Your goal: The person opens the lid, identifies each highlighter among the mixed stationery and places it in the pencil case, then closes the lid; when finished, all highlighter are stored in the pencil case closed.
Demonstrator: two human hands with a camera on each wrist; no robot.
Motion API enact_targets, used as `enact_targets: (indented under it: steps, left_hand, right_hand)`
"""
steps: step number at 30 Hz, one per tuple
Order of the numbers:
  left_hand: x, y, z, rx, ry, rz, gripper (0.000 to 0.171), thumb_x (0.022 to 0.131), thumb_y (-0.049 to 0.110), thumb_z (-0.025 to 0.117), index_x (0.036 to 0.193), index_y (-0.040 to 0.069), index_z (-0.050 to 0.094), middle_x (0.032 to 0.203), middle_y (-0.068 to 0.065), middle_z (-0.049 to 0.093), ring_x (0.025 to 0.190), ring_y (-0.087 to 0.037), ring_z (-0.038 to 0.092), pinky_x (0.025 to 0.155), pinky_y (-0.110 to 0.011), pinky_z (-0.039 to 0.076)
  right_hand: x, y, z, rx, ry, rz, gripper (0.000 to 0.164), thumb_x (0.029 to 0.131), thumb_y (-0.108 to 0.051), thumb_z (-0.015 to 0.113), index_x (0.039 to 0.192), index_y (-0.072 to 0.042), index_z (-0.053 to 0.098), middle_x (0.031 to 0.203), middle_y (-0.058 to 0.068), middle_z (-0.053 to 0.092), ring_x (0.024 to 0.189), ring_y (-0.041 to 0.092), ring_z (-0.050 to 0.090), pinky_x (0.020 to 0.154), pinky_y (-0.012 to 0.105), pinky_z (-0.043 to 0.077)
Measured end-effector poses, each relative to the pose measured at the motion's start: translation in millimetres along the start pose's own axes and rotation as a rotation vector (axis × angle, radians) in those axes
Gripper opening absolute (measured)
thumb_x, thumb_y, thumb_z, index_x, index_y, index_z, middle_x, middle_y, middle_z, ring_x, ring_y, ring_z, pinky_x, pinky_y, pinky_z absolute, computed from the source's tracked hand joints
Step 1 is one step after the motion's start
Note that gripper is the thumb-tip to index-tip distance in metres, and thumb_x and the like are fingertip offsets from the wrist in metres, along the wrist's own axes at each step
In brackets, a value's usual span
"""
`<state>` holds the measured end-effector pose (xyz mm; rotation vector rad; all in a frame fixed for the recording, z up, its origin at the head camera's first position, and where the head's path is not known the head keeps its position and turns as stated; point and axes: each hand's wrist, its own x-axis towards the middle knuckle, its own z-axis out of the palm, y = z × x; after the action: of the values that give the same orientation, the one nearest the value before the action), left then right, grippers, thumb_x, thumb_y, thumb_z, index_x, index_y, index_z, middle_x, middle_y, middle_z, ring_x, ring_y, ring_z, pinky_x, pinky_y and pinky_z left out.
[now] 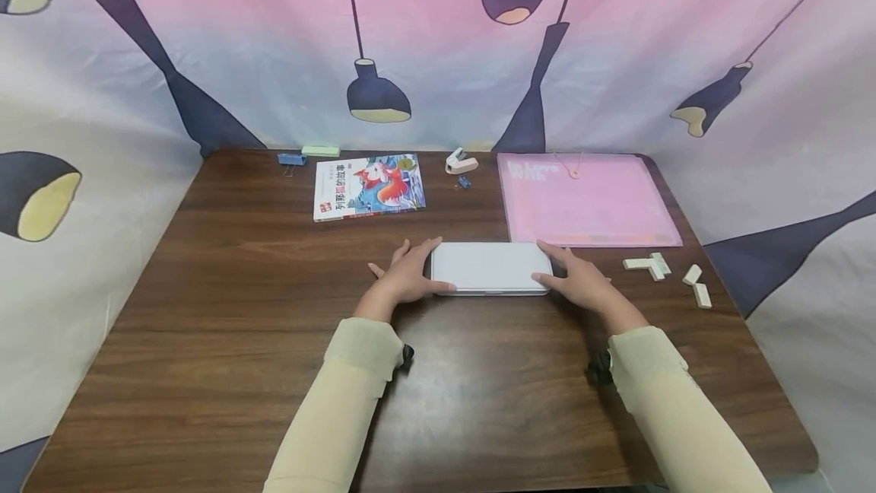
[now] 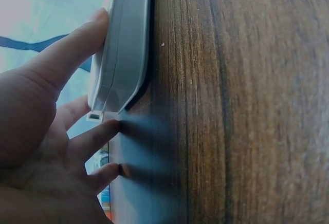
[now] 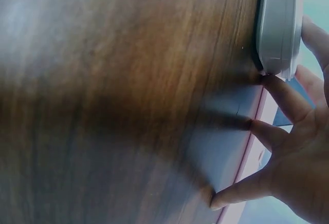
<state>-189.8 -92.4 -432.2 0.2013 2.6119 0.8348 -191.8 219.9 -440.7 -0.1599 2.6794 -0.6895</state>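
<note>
A flat white case with a rounded lower edge and a seam along its side lies on the brown table. My left hand grips its left end, thumb on the near top edge and index finger at the far corner. The other left fingers spread beside the case, down toward the wood. At the opposite end, my right hand holds the case likewise between thumb and index finger. Its remaining fingers are splayed out, tips near the tabletop.
Behind the case lie a fox picture book, a blue binder clip, a pale green block, a small stapler and a smaller blue clip. A pink folder is at back right, with several white blocks in front.
</note>
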Motion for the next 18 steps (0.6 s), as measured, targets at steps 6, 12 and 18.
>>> enact_targets:
  steps: [6, 12, 18]
  left_hand:
    - [0.7, 0.4, 2.0, 0.002, 0.011, 0.009, 0.089, 0.07, 0.055, 0.068, 0.143, 0.035, 0.021, 0.146, 0.006, 0.026, 0.137, -0.025, 0.001, 0.086, -0.072, -0.016]
    - [1.0, -0.8, 3.3, 0.016, 0.011, 0.012, 0.089, 0.07, 0.056, 0.067, 0.142, 0.036, 0.02, 0.146, 0.008, 0.025, 0.137, -0.025, 0.001, 0.086, -0.072, -0.016]
    - [0.5, -0.8, 4.5, 0.027, 0.015, 0.031, 0.089, 0.071, 0.057, 0.065, 0.143, 0.034, 0.018, 0.147, 0.008, 0.023, 0.137, -0.025, 0.0, 0.087, -0.071, -0.016]
  right_hand:
    - [-2.6, 1.0, 0.1, -0.004, 0.011, 0.001, 0.078, 0.08, -0.064, 0.046, 0.144, -0.033, 0.014, 0.147, 0.013, 0.02, 0.128, 0.046, 0.02, 0.084, 0.077, 0.008]
    - [-4.4, 1.5, 0.1, -0.022, 0.013, 0.006, 0.079, 0.08, -0.065, 0.045, 0.145, -0.033, 0.013, 0.147, 0.014, 0.019, 0.127, 0.049, 0.017, 0.079, 0.08, 0.003]
    - [-7.0, 0.6, -0.6, -0.011, 0.01, 0.01, 0.077, 0.082, -0.063, 0.045, 0.145, -0.034, 0.011, 0.147, 0.018, 0.014, 0.127, 0.052, 0.014, 0.077, 0.08, -0.001]
